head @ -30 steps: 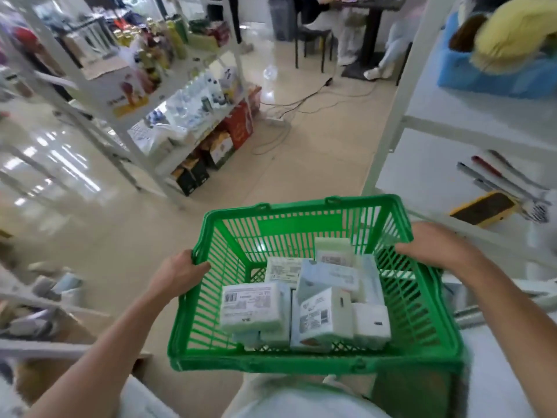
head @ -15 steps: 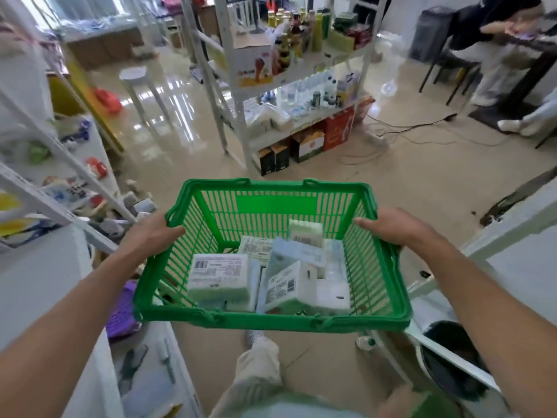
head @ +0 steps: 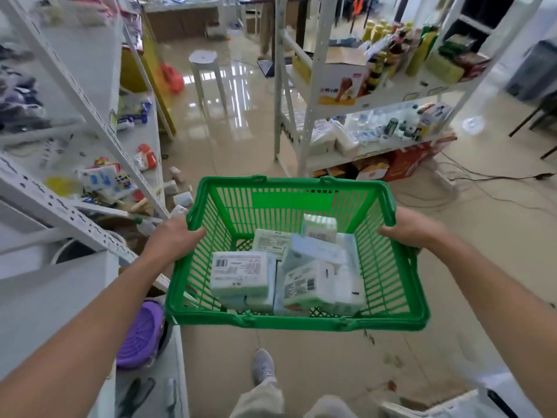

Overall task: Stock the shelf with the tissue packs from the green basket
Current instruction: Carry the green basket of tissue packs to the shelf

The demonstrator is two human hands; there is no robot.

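I carry a green plastic basket [head: 301, 322] in front of me above the floor. My left hand [head: 170, 236] grips its left rim and my right hand [head: 411, 229] grips its right rim. Several white and pale green tissue packs [head: 241, 273] lie jumbled on the basket's bottom, some with barcode labels facing up. A white metal shelf unit [head: 75, 206] stands close on my left, its boards cluttered with small goods. A few loose tissue packs [head: 182, 199] lie on the floor at that shelf's far end.
A second white shelf rack [head: 313, 116] with bottles, boxes and cartons stands ahead on the right. A white stool [head: 203, 60] stands in the aisle further back. Cables [head: 482, 182] trail across the floor at right. A purple lid [head: 140, 336] sits on the low left shelf board.
I have turned left with the basket. The left shelf unit and the aisle now fill the view; both hands keep their grip on the rims.
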